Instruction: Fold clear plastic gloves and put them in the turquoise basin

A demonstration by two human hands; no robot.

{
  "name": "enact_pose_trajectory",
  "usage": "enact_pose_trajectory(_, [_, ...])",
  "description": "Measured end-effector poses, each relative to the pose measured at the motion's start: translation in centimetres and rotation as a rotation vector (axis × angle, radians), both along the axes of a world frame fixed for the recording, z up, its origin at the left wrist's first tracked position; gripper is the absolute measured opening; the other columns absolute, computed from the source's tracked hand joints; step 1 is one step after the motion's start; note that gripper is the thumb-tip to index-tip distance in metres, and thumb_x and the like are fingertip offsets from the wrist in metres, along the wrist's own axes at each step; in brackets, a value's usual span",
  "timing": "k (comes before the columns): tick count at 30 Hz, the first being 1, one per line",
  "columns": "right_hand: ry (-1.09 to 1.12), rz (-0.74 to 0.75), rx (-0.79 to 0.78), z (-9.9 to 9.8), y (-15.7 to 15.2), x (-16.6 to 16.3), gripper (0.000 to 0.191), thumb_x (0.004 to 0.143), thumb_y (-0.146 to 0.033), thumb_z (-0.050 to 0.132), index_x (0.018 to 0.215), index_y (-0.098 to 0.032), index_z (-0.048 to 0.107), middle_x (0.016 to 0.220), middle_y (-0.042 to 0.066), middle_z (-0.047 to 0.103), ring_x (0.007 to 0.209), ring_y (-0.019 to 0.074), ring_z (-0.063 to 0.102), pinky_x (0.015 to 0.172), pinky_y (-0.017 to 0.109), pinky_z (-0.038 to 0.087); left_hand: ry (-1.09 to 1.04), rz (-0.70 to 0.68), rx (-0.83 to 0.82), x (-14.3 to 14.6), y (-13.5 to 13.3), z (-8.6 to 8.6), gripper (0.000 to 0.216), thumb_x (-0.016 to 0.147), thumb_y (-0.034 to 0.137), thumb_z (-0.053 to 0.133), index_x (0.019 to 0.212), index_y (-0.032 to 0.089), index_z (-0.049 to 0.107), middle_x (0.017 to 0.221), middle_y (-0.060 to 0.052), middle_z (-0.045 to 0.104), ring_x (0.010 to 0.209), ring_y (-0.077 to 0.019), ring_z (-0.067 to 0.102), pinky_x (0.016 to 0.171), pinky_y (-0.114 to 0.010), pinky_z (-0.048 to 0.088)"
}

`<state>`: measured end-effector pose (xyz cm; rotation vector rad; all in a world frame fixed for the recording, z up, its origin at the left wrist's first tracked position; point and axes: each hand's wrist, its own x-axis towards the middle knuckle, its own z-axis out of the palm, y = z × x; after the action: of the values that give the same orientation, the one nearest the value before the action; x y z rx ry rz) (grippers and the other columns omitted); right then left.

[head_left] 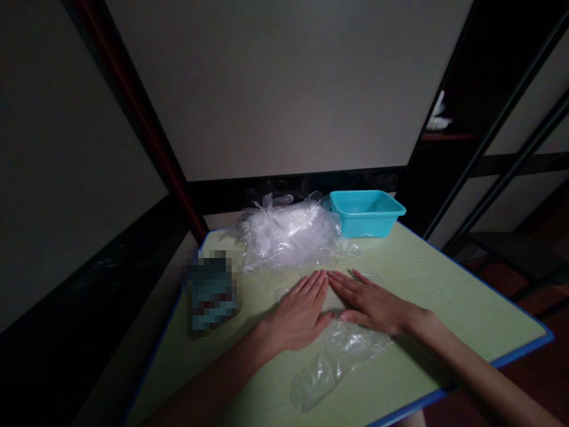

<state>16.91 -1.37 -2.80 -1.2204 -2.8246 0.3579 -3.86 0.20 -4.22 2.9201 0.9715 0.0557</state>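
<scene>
At the near side of the pale green table (457,290), a thin clear plastic piece (340,353), perhaps a disposable glove, lies flat but wrinkled, its rounded end toward the person; just beyond, the left hand (293,317) and right hand (376,302) rest palms down on it, fingers straight and grasping nothing, fingertips almost meeting; the step in hand looks like smoothing the film, and the next move seems to call for light, even pressure outward, without dragging or creasing it; to the left sits a pixelated object (216,293); farther back, a heap of clear plastic (293,234) lies beside a turquoise tub (368,225), before a pale panel (288,89).
</scene>
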Motion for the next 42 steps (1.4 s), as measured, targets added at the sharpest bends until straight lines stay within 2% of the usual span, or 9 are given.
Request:
enact_pose_trajectory(6, [0.005,0.004,0.027,-1.0,0.6,1.7,0.068,0.090,-0.052,0.029,0.141,-0.018,0.002,0.146,0.011,0.011,0.134,0.0232,0.012,0.107,0.052,0.008,0.000,-0.005,-0.013,0.0,0.0,0.0,0.062,0.092,0.045,0.021,0.137,0.003,0.016,0.146,-0.017,0.010,0.135,-0.0213,0.003,0.109,-0.034,0.009])
enact_pose_trajectory(14, [0.019,-0.153,0.038,-1.8,1.0,5.9,0.063,0.091,-0.049,0.031,0.141,-0.026,-0.001,0.147,0.008,0.010,0.133,0.0253,0.014,0.105,0.056,0.011,-0.031,-0.018,-0.021,-0.2,0.1,-0.4,0.064,0.092,0.048,0.017,0.138,0.003,0.014,0.146,-0.017,0.008,0.135,-0.0211,0.001,0.109,-0.036,0.009])
enact_pose_trajectory(17, [0.056,-0.200,0.028,-1.5,0.6,7.0,0.058,0.091,-0.047,0.029,0.141,-0.030,0.004,0.147,0.005,0.010,0.133,0.0266,0.012,0.104,0.059,0.012,-0.030,-0.009,-0.007,0.0,0.1,-0.3,0.065,0.091,0.048,0.020,0.139,0.004,0.012,0.147,-0.016,0.006,0.135,-0.0211,-0.001,0.109,-0.037,0.009])
enact_pose_trajectory(23, [0.051,-0.225,-0.001,-1.0,-0.7,7.5,0.051,0.090,-0.049,0.031,0.138,-0.031,0.025,0.147,0.003,0.008,0.133,0.0276,0.008,0.104,0.058,0.010,0.003,0.019,0.012,0.3,0.0,0.8,0.072,0.087,0.054,0.031,0.140,0.010,0.010,0.147,-0.014,0.004,0.135,-0.0243,-0.004,0.108,-0.046,0.006])
enact_pose_trajectory(27, [0.047,-0.249,0.012,-1.1,-0.9,7.5,0.052,0.090,-0.050,0.031,0.137,-0.028,0.029,0.148,0.005,0.007,0.133,0.0282,0.007,0.104,0.056,0.011,-0.030,-0.015,-0.017,0.3,-0.3,1.9,0.065,0.084,0.056,0.041,0.137,0.022,0.026,0.148,-0.012,0.008,0.135,-0.0275,-0.001,0.106,-0.052,0.008])
enact_pose_trajectory(30, [0.060,-0.251,0.038,-1.2,-1.1,7.6,0.052,0.089,-0.050,0.032,0.137,-0.029,0.029,0.148,0.004,0.007,0.133,0.0292,0.006,0.104,0.057,0.012,-0.066,-0.091,-0.039,0.3,-0.8,2.3,0.055,0.085,0.058,0.037,0.130,0.026,0.038,0.148,-0.010,0.012,0.135,-0.0272,0.001,0.105,-0.053,0.007])
enact_pose_trajectory(35, [0.078,-0.246,0.063,-1.1,-2.6,8.1,0.052,0.088,-0.051,0.037,0.136,-0.032,0.030,0.148,0.001,0.005,0.132,0.0313,0.005,0.102,0.058,0.014,-0.100,-0.135,-0.047,0.5,-1.2,2.2,0.054,0.087,0.059,0.030,0.129,0.027,0.040,0.147,-0.008,0.014,0.135,-0.0263,0.001,0.105,-0.053,0.005])
enact_pose_trajectory(42, [0.062,-0.220,0.050,-0.2,-6.3,8.8,0.051,0.084,-0.050,0.045,0.133,-0.036,0.036,0.148,-0.005,0.002,0.132,0.0339,0.005,0.102,0.058,0.016,-0.098,-0.142,-0.016,0.6,-1.0,2.6,0.051,0.086,0.057,0.033,0.124,0.026,0.046,0.146,-0.010,0.019,0.135,-0.0287,0.001,0.104,-0.056,0.002])
